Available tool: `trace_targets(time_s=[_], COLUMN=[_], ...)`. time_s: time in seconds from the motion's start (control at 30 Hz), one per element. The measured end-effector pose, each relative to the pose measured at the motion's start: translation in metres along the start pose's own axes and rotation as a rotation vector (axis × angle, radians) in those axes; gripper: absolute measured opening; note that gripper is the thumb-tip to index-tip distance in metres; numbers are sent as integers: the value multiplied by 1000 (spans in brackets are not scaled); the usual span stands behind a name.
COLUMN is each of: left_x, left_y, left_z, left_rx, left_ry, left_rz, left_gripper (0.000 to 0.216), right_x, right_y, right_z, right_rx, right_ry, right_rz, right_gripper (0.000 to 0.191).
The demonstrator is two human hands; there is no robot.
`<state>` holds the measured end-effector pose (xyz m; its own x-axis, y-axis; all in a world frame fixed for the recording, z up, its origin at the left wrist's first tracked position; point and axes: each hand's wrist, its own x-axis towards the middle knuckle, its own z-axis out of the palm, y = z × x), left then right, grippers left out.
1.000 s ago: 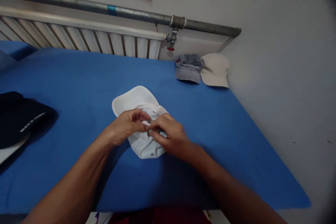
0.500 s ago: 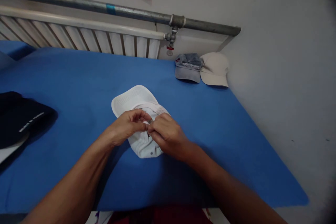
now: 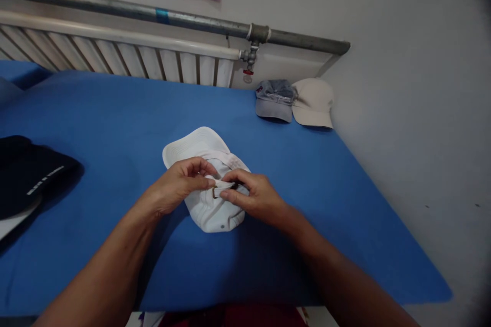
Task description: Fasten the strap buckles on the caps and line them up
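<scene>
White cap [image 3: 207,204] lies lengthwise, brim pointing away toward the radiator [image 3: 115,56].

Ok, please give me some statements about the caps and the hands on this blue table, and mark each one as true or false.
1. Both hands pinch the strap at the back of the white cap. True: the left hand and the right hand meet at its small buckle.
2. The white cap lies on a red table. False: the table has a blue cover.
3. Two more caps lie at the far right corner. True: a grey cap beside a beige cap.
4. The black cap lies beside the right hand. False: it is at the left edge, away from both hands.
</scene>
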<state>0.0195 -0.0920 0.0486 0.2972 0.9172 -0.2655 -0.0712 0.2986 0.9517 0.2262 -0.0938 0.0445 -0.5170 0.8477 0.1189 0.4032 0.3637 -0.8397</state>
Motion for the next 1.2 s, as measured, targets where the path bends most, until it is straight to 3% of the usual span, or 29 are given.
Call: trace_targets(time_s=[0.17,0.3,0.43,0.57,0.63,0.77,0.97,1.2], left_x=[-1,-3,-5,-4,-5,-9,-13,-12], left_y=[1,7,10,11,12,12,12,14], left_z=[2,2,-3,-6,-4,-1,-7,-9], left_rx=[20,92,163,526,679,677,262,523], left_ry=[-45,-153,-248,-125,-86,-133,-272,-348], left_rz=[15,1,79,325,367,242,74,81], left_gripper=[21,25,24,12,9,18,30,23], right_x=[1,0,-3,-6,-8,-8,-7,-7], right_y=[2,0,-5,-7,-8,-9,-10,-12], right_z=[9,11,-1,-11,-12,-15,-20,-23], right_rx=[-59,-124,-86,-48,-65,21,547,524], right_ry=[34,92,31,-8,14,18,-70,11], right_rz=[-11,-16,-30,9,4,50,203,239], right_gripper=[11,8,14,6,6,7,17,19])
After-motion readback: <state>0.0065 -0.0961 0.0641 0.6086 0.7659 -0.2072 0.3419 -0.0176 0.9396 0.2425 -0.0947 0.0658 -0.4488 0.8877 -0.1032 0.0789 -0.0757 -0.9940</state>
